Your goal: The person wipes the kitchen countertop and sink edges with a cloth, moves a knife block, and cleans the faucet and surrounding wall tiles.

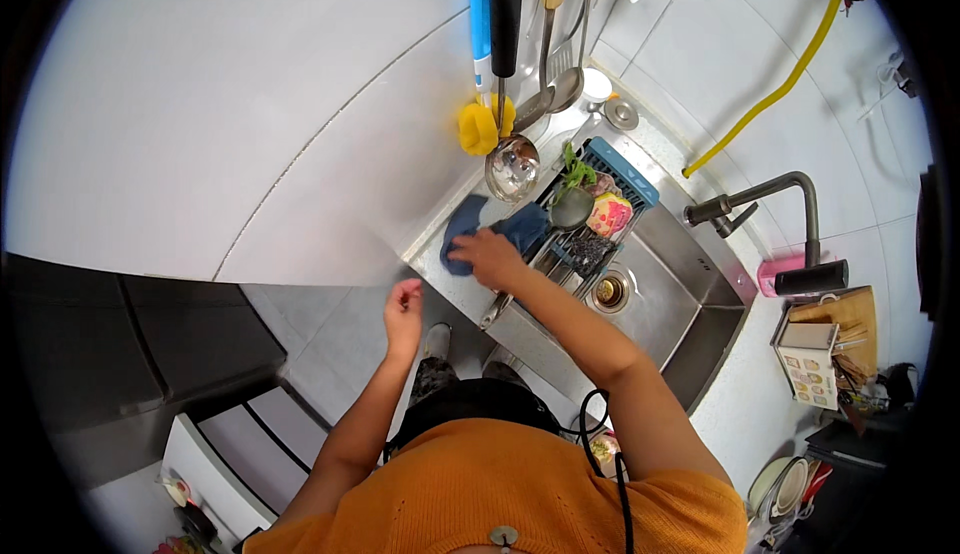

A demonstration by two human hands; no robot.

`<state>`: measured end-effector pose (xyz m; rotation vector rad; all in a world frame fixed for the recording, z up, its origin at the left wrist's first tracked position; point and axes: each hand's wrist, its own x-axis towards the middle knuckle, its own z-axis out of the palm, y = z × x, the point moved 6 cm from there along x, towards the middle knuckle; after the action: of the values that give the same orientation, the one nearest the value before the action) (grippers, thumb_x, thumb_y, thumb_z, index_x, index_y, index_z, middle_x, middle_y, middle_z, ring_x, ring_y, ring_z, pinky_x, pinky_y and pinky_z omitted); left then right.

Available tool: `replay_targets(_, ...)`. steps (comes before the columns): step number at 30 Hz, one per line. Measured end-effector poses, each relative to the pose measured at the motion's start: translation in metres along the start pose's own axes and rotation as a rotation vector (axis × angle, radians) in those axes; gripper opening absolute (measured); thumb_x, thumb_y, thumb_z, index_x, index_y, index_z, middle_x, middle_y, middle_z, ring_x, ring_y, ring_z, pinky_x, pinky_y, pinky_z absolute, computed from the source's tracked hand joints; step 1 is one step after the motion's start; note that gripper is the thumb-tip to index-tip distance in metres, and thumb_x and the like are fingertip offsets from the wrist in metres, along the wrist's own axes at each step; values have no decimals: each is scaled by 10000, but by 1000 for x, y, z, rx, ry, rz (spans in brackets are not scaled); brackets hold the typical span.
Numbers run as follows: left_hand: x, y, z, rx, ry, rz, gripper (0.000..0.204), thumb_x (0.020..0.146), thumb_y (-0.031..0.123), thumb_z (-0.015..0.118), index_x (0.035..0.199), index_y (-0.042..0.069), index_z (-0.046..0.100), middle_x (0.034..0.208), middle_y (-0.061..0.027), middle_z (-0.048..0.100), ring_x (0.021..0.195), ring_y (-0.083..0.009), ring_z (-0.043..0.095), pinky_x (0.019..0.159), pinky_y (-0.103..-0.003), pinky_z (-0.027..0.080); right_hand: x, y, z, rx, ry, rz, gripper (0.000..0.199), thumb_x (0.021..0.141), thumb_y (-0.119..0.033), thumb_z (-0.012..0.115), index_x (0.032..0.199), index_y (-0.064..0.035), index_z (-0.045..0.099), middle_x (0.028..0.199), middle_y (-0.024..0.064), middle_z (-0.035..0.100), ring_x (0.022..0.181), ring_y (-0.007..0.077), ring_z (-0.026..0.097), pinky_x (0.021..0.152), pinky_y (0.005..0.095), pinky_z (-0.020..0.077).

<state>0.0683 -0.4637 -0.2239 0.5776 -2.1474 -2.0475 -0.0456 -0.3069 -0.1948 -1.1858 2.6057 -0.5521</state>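
Note:
My right hand presses down on a dark blue cloth on the counter left of the sink, its fingers gripping part of the fabric. More blue fabric bunches up beside the hand, toward the sink rack. My left hand hangs in the air near the counter's front corner, fingers curled in, with nothing visible in it. Just right of the cloth, a blue-grey drain rack lies across the sink, bearing green leaves, a round grey strainer, a pink-and-yellow sponge and a dark scouring pad.
The steel sink has a dark faucet at its right. Above the counter hang a ladle, a yellow sponge brush and other utensils. A cutting board stands at the right. A white wall borders the counter's left side.

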Motion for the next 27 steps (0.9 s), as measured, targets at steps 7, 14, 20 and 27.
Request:
replay_targets(7,24,5,-22,53,48,-1,140,903,59,498,1003,27,591,872,-7,574,786,-91,521,702,-224,427,-17,-60,28,376,-95,-122,315,666,-26,527,885,-174,698,1099,-15,627,948,251,572,801,375,470)
replay_targets(14,25,4,-1,-55,-85,-82,127,919,106,502,980,43,593,845,-16,582,749,-90,522,655,-225,423,-50,-32,-36,886,-32,164,296,697,-43,497,930,-83,676,863,81,657,837,192,609,764,285,471)
replay_targets(20,25,13,49,-9,-161,-45,119,908,97,506,949,28,595,801,-8,586,698,-85,517,645,-217,418,-154,43,-130,1218,445,473,381,681,1,479,1036,15,616,1042,52,629,968,150,569,857,260,442)
replay_targets(27,53,44,108,223,-157,175,120,863,57,539,937,7,618,873,-82,619,802,-151,577,730,-270,462,-235,152,-144,976,1009,828,358,752,-28,552,1107,-3,594,961,44,638,865,145,592,806,263,466)
